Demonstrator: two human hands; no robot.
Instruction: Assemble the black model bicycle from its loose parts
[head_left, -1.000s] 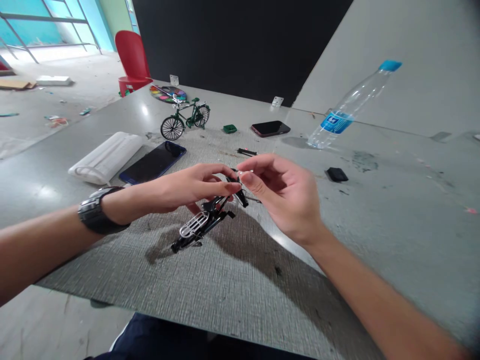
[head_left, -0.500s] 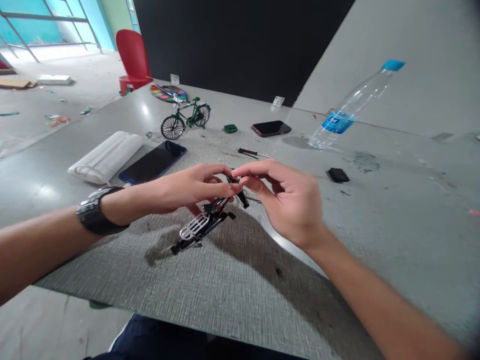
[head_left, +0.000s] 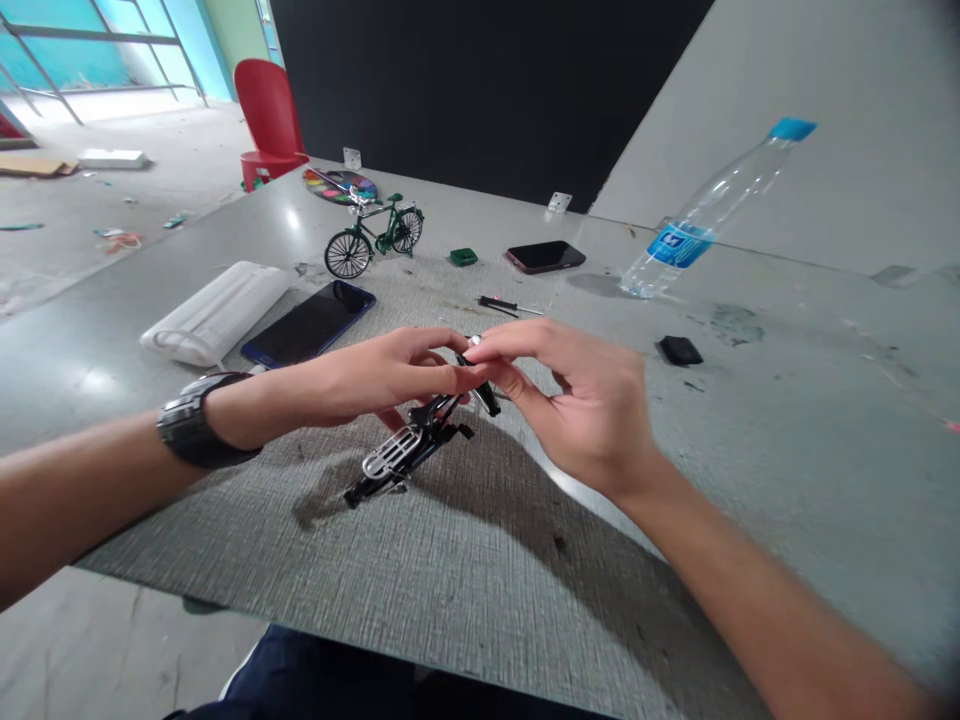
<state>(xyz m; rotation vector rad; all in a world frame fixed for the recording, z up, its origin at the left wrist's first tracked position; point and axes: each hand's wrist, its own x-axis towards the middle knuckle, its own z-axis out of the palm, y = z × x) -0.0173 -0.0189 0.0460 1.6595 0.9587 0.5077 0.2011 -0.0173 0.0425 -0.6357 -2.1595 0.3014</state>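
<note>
A small black model bicycle frame (head_left: 409,445) with a silver rear rack hangs tilted just above a grey textured mat (head_left: 450,560). My left hand (head_left: 375,375), with a black watch on the wrist, is closed on the frame's upper end. My right hand (head_left: 577,400) meets it from the right, thumb and forefinger pinched on a tiny silver part (head_left: 475,341) at the frame's top. What that part is I cannot make out.
A finished green model bicycle (head_left: 373,238) stands at the back, with a paint palette (head_left: 339,186) behind it. A blue phone (head_left: 309,325), white foam block (head_left: 217,312), screwdriver (head_left: 504,304), second phone (head_left: 545,256), water bottle (head_left: 705,215) and a small black piece (head_left: 679,350) lie around.
My right hand's fingers have curled in and closed the pinch against my left fingertips at the frame's top. The frame has barely moved.
</note>
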